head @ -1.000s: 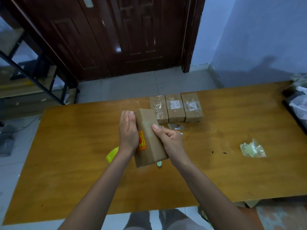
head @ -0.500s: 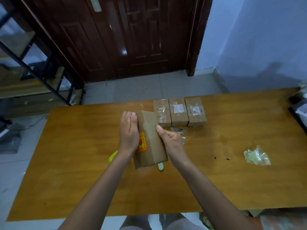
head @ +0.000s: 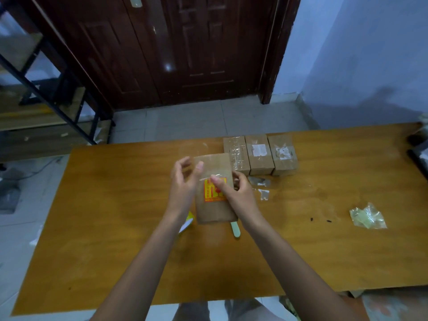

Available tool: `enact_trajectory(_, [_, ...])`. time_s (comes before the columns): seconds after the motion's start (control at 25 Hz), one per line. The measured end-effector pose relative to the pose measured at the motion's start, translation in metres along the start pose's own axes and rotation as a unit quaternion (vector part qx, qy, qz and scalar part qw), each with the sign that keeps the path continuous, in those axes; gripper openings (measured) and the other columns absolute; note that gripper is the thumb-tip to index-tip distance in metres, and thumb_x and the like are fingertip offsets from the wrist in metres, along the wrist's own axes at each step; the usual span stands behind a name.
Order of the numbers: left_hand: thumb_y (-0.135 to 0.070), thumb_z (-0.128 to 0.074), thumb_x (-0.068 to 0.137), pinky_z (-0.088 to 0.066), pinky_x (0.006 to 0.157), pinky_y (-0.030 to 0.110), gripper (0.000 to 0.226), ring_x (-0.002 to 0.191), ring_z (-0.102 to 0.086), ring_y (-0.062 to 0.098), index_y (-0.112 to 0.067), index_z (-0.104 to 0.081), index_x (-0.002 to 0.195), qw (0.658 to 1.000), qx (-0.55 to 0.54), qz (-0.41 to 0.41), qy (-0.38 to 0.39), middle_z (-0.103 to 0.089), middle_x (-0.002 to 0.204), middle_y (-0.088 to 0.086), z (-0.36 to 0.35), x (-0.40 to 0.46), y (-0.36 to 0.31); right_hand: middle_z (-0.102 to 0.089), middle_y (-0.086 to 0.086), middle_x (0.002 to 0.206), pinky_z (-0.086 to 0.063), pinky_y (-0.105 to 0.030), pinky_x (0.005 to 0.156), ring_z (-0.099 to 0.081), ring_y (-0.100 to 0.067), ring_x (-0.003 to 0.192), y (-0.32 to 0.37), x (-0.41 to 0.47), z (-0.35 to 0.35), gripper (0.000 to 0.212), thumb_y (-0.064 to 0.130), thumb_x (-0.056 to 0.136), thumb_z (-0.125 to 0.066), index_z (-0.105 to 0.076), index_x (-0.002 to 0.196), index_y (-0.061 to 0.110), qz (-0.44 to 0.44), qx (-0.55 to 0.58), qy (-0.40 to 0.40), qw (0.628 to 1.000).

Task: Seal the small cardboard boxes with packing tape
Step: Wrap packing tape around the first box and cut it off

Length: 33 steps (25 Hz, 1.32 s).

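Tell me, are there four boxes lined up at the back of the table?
No, only three boxes sit in that row; a fourth box lies apart under the hands.

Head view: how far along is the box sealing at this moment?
Done: three boxes stand in a row at the table's far edge, each with clear tape over the top. In hand: a fourth box with a red-and-yellow label, gripped by the right hand; the left hand hovers open beside it. Left: finishing this box; no other unsealed boxes are visible.
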<state>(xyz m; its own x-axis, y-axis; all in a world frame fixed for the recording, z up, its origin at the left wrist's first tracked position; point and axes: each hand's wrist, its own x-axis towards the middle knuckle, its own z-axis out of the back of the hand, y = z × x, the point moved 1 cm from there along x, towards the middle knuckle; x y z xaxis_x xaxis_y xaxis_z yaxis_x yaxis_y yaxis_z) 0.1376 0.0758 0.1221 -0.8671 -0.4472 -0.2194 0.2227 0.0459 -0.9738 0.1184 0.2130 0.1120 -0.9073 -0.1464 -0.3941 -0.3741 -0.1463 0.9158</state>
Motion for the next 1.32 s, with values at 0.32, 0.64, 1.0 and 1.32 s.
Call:
enact_trajectory(0.32, [-0.049,-0.051,0.094,-0.051,0.084,0.018,0.059,0.106,-0.062,0.004,-0.027,-0.038,0.147,0.987,0.141,-0.079,-0.012,-0.065,0.122,-0.007,0.048,0.007,0.010,-0.072,0.007,0.079,-0.054,-0.036,0.069,-0.066,-0.003,0.073,0.003,0.000,-0.062,0.054,0.065,0.084,-0.045,-0.071,0.102,0.021,0.128,-0.148,-0.076,0.978])
enact_trajectory(0.64, [-0.050,-0.025,0.098,-0.046,0.099,0.029,0.053,0.117,-0.052,0.004,-0.033,-0.034,0.148,0.989,0.130,-0.070,0.012,-0.053,0.133,-0.009,0.077,0.023,0.015,-0.069,-0.007,0.086,-0.051,-0.044,0.075,-0.064,-0.024,0.081,0.007,0.012,-0.097,0.061,0.066,0.088,-0.033,-0.064,0.090,0.013,0.060,-0.185,-0.075,0.978])
enact_trajectory(1.0, [-0.045,-0.059,0.091,-0.053,0.093,0.034,0.058,0.114,-0.058,0.008,-0.040,-0.038,0.144,0.994,0.092,-0.046,0.026,-0.058,0.132,-0.003,0.091,0.029,0.017,-0.074,0.003,0.086,-0.056,-0.044,0.074,-0.069,-0.009,0.079,0.013,0.007,-0.097,0.048,0.058,0.082,-0.058,-0.071,0.099,0.016,0.090,-0.142,-0.036,0.985])
enact_trajectory(1.32, [-0.034,-0.052,0.098,-0.051,0.083,0.015,0.050,0.101,-0.061,-0.006,-0.024,-0.041,0.146,0.992,0.105,-0.059,0.022,-0.064,0.125,-0.004,0.086,0.028,0.009,-0.070,0.002,0.086,-0.054,-0.042,0.074,-0.066,-0.016,0.081,0.015,0.003,-0.101,0.066,0.077,0.078,-0.043,-0.067,0.094,0.018,0.066,-0.190,-0.072,0.977])
